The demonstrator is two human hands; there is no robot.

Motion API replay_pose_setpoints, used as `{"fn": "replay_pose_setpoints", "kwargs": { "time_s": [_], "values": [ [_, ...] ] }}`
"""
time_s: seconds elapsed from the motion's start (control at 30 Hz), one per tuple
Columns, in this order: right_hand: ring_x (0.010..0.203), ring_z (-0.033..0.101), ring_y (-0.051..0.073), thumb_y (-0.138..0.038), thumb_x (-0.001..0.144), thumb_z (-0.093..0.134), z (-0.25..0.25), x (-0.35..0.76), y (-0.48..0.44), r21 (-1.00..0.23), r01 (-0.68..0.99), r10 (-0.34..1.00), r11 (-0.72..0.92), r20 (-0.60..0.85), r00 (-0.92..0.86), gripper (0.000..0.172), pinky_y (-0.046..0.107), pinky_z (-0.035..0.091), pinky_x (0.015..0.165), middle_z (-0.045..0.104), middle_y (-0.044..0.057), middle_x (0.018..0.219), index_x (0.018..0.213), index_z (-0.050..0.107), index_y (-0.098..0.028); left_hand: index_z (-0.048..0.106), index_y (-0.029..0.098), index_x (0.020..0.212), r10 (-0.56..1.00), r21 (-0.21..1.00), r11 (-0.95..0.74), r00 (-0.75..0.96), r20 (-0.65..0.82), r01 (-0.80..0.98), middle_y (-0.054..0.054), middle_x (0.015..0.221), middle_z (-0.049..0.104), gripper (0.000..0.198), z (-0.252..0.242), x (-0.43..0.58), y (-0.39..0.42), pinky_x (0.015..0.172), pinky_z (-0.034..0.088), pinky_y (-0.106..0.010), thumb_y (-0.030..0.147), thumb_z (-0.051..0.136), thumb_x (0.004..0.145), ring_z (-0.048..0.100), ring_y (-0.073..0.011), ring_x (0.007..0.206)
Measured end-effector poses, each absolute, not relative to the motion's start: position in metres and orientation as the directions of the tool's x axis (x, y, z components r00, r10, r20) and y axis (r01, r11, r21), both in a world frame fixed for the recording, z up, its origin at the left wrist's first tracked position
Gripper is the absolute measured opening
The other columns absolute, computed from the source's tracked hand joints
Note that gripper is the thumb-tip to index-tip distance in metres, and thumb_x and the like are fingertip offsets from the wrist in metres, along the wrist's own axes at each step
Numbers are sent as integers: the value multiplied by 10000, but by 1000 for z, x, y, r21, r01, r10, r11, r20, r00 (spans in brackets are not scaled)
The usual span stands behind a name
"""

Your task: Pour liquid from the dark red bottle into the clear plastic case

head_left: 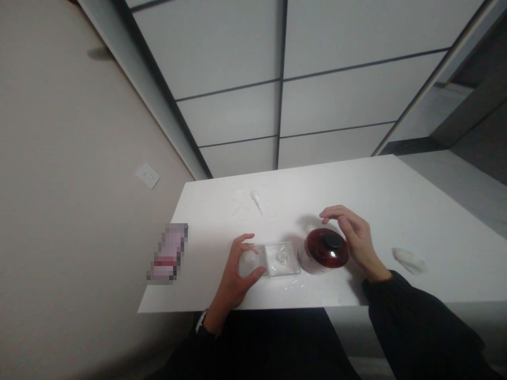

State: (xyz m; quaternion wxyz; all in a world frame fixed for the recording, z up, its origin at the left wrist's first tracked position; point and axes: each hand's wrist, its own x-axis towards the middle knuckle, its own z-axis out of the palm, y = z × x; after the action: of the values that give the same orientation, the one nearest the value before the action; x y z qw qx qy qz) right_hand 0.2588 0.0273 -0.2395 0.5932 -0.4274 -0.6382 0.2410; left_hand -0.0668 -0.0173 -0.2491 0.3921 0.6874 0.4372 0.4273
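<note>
My left hand (234,272) curves around the left part of a clear plastic case, with its thumb and fingers apart. I cannot tell how firmly it touches the plastic. The case's right half (283,259) lies flat and holds a small clear round piece (282,255). Just right of it stands a dark red, translucent round bottle (322,249) with a black cap (332,241) and a pale label on its side. My right hand (354,232) is behind and to the right of the bottle, fingers loosely bent and holding nothing.
On the white table (356,190) lie a small white nozzle-like piece (256,200) at the back and a crumpled whitish wipe (409,260) at the right. A pixelated pinkish item (168,253) rests at the left edge. Wet drops dot the front. A wall stands left.
</note>
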Motion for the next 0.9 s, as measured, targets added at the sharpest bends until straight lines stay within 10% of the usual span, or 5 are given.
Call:
{"fn": "replay_pose_setpoints", "kwargs": {
  "time_s": [0.9],
  "values": [
    [799,700,221,-566,1047,558,-239,260,27,-812,282,833,512,549,70,396,385,532,781,751,46,882,937,788,-262,600,224,1025,887,796,-453,114,447,402,-101,1263,744,130,-252,-61,-18,1034,579,-449,211,656,908,720,-252,1180]
  ]
}}
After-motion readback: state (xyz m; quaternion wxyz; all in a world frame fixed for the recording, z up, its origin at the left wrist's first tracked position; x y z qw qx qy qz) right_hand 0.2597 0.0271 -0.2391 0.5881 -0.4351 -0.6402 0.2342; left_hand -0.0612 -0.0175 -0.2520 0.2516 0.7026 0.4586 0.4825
